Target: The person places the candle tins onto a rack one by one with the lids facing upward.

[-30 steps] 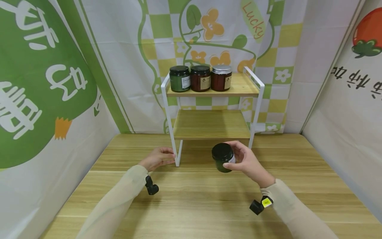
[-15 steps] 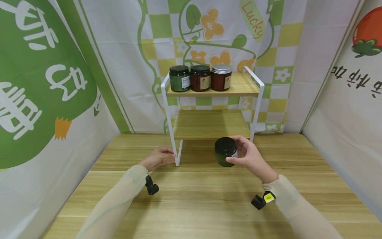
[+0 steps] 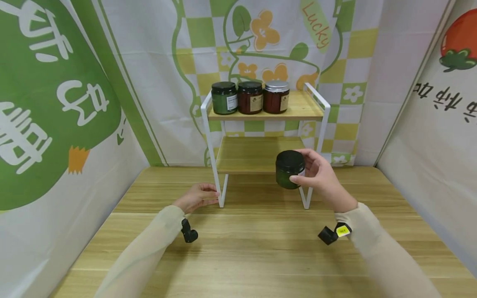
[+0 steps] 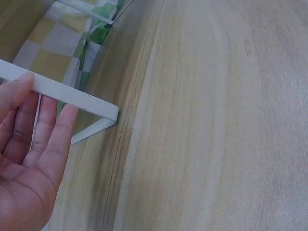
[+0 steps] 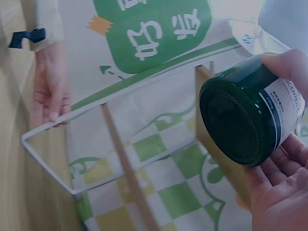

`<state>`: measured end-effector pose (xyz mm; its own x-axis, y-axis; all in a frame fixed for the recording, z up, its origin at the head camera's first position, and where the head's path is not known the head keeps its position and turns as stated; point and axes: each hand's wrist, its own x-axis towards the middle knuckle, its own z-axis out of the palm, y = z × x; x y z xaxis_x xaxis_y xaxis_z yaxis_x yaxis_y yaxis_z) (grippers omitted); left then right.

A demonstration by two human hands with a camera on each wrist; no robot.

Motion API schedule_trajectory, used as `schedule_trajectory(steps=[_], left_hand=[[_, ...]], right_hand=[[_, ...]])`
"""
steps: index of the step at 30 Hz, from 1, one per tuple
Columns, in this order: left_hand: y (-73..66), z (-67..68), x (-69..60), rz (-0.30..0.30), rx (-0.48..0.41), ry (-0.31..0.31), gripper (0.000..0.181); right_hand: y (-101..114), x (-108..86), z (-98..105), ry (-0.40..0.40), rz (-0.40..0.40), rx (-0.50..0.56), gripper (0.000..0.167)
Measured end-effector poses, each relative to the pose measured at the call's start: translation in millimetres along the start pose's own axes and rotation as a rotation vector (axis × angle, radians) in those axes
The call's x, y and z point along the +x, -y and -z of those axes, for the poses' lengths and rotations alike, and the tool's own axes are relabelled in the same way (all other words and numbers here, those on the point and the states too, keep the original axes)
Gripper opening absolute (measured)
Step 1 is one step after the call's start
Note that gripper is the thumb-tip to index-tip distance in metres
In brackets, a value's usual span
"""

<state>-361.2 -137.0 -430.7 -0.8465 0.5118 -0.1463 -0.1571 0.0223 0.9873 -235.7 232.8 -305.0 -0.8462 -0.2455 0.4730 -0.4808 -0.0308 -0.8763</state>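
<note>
My right hand [image 3: 323, 179] grips a dark green glass candle jar [image 3: 287, 176] with a black lid, held upright in front of the right side of the middle shelf board [image 3: 249, 155]. In the right wrist view, the jar's smooth base [image 5: 231, 127] and part of a white label reading "SCENTED" and "100g" show, with the thumb on one side and fingers on the other. My left hand [image 3: 197, 196] pinches the front left leg [image 4: 79, 98] of the white-framed rack low down, thumb on one face and fingers behind it.
On the rack's top board [image 3: 299, 105], a green jar [image 3: 225, 99], a dark red jar [image 3: 250, 99] and a silver-lidded red jar [image 3: 276, 98] stand in a row at the left. Printed cloth [image 3: 149, 82] encloses the wooden table [image 3: 242, 248].
My right hand has lifted the candle jar and carried it up and slightly right, from below the middle board to its front edge. The left hand has stayed on the leg.
</note>
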Motion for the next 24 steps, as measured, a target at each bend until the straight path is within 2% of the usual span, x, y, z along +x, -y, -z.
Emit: schedule_trajectory(steps=[14,24], left_hand=[[0.6,0.2,-0.2,-0.002,0.006,0.007,0.010],[0.2,-0.8,-1.4,0.000,0.010,-0.004,0.009]], right_hand=[[44,27.2,10,-0.074,0.052,-0.003,0.049],[77,54.4,18,-0.119,0.108,0.055,0.043]])
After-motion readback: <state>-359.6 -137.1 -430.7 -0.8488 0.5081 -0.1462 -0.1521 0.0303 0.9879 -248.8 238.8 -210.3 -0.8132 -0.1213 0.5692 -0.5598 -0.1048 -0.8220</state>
